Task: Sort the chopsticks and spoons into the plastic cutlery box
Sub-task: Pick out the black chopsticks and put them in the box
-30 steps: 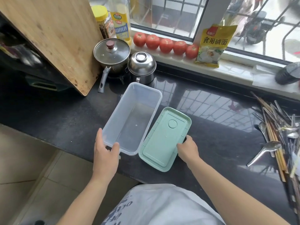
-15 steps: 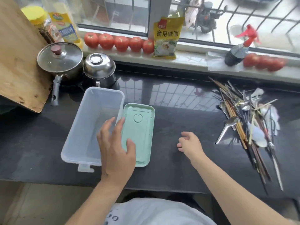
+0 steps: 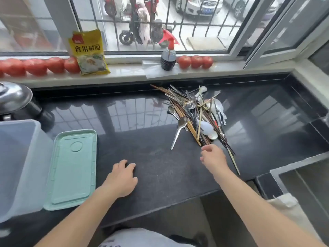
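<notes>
The right hand (image 3: 212, 157), fingers loosely curled and holding nothing, hovers at the near end of the cutlery pile (image 3: 195, 113), whose chopsticks run near-to-far, while the left hand (image 3: 122, 177) rests flat on the counter (image 3: 160, 157) nearer the clear box (image 3: 23, 166) at far left.

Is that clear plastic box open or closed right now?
Open. The clear box has no cover on it; its green lid lies flat on the counter beside it.
</notes>
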Demonstrator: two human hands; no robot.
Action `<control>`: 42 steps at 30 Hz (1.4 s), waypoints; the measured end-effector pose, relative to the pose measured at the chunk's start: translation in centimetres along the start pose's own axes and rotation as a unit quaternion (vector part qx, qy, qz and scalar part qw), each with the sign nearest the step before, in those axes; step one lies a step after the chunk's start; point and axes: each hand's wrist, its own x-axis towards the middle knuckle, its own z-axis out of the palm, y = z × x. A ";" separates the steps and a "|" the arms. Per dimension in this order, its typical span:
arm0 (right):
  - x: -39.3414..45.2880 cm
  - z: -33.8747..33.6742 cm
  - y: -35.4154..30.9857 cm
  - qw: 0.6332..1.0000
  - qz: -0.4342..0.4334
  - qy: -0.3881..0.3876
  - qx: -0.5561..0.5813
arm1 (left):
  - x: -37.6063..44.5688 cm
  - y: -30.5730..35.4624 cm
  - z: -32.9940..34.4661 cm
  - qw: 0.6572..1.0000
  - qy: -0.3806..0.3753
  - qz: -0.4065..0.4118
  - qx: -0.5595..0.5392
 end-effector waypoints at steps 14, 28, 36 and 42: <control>15.1 0.6 -1.9 0.979 -0.151 0.131 -0.025 | 15.0 5.5 1.1 0.937 0.333 0.038 0.098; 9.2 1.8 -0.6 0.878 -0.349 0.063 -0.321 | 14.7 3.7 3.7 0.896 0.433 0.085 0.041; 11.1 -2.3 2.9 0.915 -0.250 0.158 -0.273 | 13.8 3.7 3.9 0.888 0.449 0.088 0.042; 14.0 -1.7 1.7 0.919 -0.270 0.186 -0.219 | 14.7 4.6 3.1 0.880 0.467 0.053 0.066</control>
